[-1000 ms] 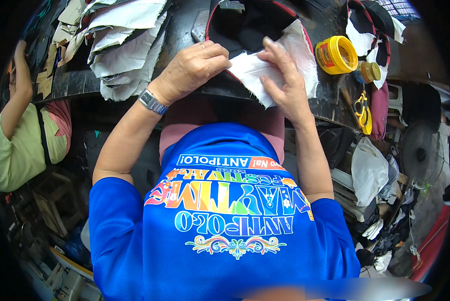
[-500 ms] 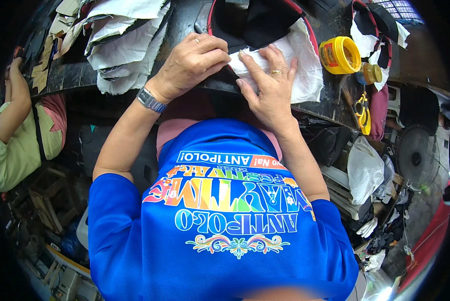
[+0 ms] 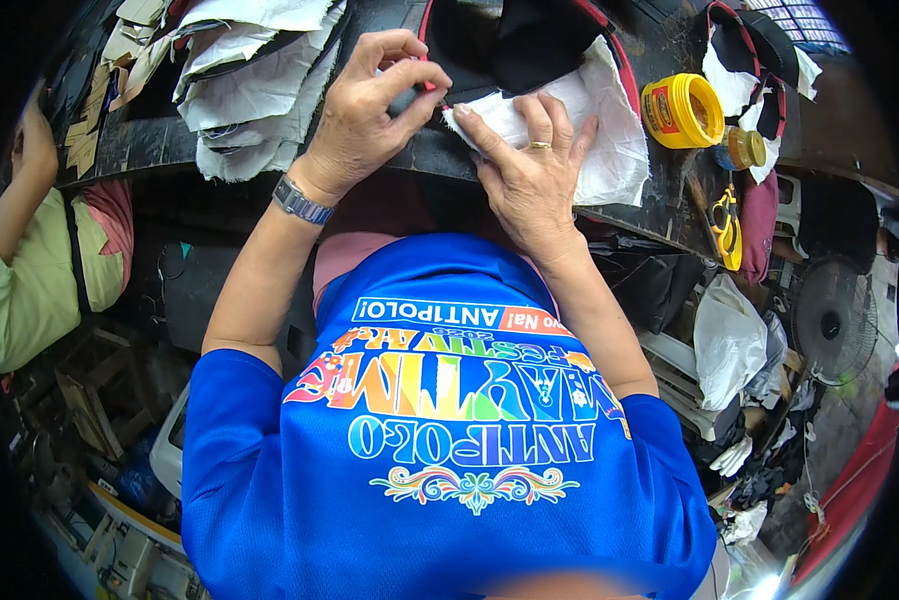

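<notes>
A black fabric piece (image 3: pixel 509 50) with red edging lies at the table's front edge, white cloth (image 3: pixel 609 140) spread over its near side. My right hand (image 3: pixel 534 165) presses on this cloth from above, fingers apart and index fingertip near its left corner. Left of that corner, my left hand (image 3: pixel 374 110) is closed in a pinch, its fingertips at a bit of red edging (image 3: pixel 429 86). How firmly the edging is held is partly hidden by the fingers. A metal watch (image 3: pixel 301 202) is on my left wrist.
Stacked white cloth pieces (image 3: pixel 244 110) lie left of my hands. On the right stand a yellow tub (image 3: pixel 681 110) and small jar (image 3: pixel 741 148), with yellow-handled scissors (image 3: pixel 726 228) at the table edge. Another person's arm (image 3: pixel 34 160) reaches in at far left.
My left hand has shifted slightly up and left, off the cloth's corner, and red now shows at its fingertips. My right hand's index finger has slid slightly left toward the corner.
</notes>
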A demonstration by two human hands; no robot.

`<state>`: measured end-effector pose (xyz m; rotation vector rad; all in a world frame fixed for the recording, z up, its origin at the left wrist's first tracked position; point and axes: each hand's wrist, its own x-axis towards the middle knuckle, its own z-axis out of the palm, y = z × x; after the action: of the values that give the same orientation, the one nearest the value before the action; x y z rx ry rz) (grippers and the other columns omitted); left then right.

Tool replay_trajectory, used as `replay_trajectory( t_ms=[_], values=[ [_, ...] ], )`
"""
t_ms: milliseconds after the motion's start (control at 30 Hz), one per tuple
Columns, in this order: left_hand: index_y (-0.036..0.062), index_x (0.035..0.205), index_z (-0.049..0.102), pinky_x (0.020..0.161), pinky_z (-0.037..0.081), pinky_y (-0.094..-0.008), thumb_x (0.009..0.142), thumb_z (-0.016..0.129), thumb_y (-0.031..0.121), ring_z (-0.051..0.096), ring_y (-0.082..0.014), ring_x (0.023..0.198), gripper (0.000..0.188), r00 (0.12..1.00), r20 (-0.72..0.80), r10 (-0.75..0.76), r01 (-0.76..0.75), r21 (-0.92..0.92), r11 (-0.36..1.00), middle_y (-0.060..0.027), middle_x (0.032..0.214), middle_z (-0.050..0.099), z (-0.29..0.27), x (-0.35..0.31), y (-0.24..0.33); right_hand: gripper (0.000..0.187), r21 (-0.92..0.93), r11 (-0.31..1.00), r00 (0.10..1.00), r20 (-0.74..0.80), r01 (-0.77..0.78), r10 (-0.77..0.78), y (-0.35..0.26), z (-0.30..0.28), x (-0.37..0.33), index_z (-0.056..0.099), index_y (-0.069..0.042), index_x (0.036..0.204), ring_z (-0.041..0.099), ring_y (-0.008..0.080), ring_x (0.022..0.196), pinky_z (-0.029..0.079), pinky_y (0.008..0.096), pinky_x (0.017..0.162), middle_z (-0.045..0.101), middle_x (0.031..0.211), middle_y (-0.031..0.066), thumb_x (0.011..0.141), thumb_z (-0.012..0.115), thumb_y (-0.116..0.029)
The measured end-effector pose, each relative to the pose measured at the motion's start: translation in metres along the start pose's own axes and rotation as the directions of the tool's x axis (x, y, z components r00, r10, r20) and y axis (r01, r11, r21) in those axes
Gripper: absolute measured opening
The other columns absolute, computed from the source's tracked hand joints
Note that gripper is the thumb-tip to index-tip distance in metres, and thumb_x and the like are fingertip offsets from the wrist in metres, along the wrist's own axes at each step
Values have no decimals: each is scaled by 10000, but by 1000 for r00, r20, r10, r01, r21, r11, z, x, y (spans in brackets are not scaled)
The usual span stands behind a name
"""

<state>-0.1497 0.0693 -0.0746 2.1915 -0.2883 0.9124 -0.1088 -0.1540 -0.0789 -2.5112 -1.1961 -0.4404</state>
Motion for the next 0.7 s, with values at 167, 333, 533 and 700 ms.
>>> replay_trajectory(
  t_ms=[167,333,533,700],
  values=[
    [79,1007,759,818,573,-320,850,819,91,670,-211,951,168,997,12,-81,81,-38,996,-75,1138,604,6,3,-1,620,-79,996,998,-42,35,-39,-4,9,-2,671,-441,1358,419,290,1336,168,764,1141,448,1301,87,836,764,-122],
    [80,982,754,842,558,-364,839,822,138,662,-251,982,169,994,89,-66,65,9,998,-74,1111,632,5,5,-4,609,-76,996,998,-55,36,-40,-7,13,-3,690,-432,1333,428,285,1317,151,765,1143,456,1268,76,827,757,-97],
    [110,932,746,897,508,-391,800,835,184,625,-267,998,175,983,178,-49,29,111,993,-36,1049,665,1,7,-3,544,210,970,992,-42,122,-116,-1,-4,-2,767,-348,1210,454,295,1297,121,689,1181,500,1258,83,761,749,-41],
    [135,939,748,892,481,-383,791,843,214,617,-248,1007,193,980,185,-67,42,136,990,-10,1054,669,-1,6,0,446,571,819,984,-172,56,53,8,-19,-3,764,-159,1209,498,316,1227,275,501,1161,516,1244,129,787,700,-27]
  ],
)
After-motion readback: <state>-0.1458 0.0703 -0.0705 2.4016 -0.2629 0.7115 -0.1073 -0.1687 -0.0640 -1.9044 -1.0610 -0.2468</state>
